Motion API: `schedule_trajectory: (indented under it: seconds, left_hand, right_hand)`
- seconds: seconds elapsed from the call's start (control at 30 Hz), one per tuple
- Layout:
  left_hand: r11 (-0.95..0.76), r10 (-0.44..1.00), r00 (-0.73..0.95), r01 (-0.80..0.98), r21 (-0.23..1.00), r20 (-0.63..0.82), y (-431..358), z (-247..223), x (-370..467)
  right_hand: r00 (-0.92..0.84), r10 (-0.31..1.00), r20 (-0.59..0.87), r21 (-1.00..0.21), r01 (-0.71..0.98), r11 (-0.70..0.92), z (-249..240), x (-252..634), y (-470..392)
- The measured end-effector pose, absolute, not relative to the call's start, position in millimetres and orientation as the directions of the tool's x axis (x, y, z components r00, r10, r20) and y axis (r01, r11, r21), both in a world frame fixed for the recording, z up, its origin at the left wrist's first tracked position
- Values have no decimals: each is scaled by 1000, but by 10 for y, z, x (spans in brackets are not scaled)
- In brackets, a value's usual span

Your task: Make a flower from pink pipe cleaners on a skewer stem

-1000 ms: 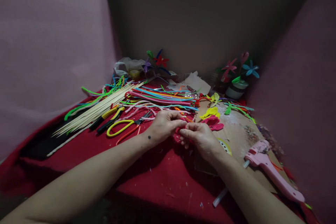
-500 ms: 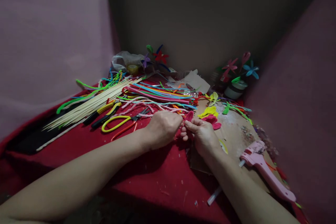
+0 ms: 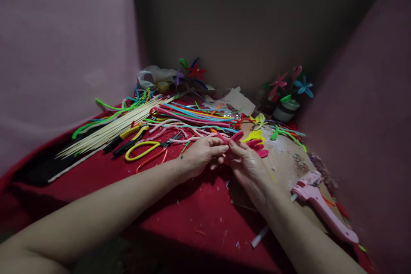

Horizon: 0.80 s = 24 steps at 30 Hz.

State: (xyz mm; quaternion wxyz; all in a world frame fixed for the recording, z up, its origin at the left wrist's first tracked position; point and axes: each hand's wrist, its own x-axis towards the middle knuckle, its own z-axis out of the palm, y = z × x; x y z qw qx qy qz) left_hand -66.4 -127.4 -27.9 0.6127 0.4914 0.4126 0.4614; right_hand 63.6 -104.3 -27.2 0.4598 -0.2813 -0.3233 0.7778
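Note:
Between the fingertips of both hands is a pink pipe cleaner (image 3: 236, 136), bent into petal-like loops. My left hand (image 3: 205, 154) pinches its left side with thumb and forefinger. My right hand (image 3: 247, 162) grips it from the right, thumb on top; the fingers partly hide the join. Just beyond the right hand lie more pink petal loops (image 3: 260, 152) and yellow petal loops (image 3: 254, 136) on a cardboard sheet (image 3: 279, 165). Scissors (image 3: 143, 150) with yellow and red handles rest left of my left hand.
A pink glue gun (image 3: 324, 207) lies right of my right forearm. Wooden sticks (image 3: 112, 126), black-and-yellow pliers (image 3: 131, 141) and a bundle of coloured pipe cleaners (image 3: 199, 115) spread over the red cloth (image 3: 180, 231). Pipe-cleaner flowers (image 3: 303, 86) stand in a jar (image 3: 285, 110) at the back right.
My left hand has turned from a fist-like grip so its thumb and fingers show around the pink pipe cleaner. The pink loop has tilted to the right, and a second pink part shows on the left.

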Motion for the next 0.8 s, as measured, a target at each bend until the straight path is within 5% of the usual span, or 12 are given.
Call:
schedule_trajectory:
  seconds: [0.23,0.8]
  left_hand:
    - [222,944,277,-128,967,-180,-1303,-221,-657]
    - [99,968,242,-117,988,-68,-1330,-209,-690]
  right_hand:
    - [-419,899,-125,-827,-457,-328,-301,627,-1062]
    - [-319,947,-23,-921,-362,-144,-312,676,-1019]
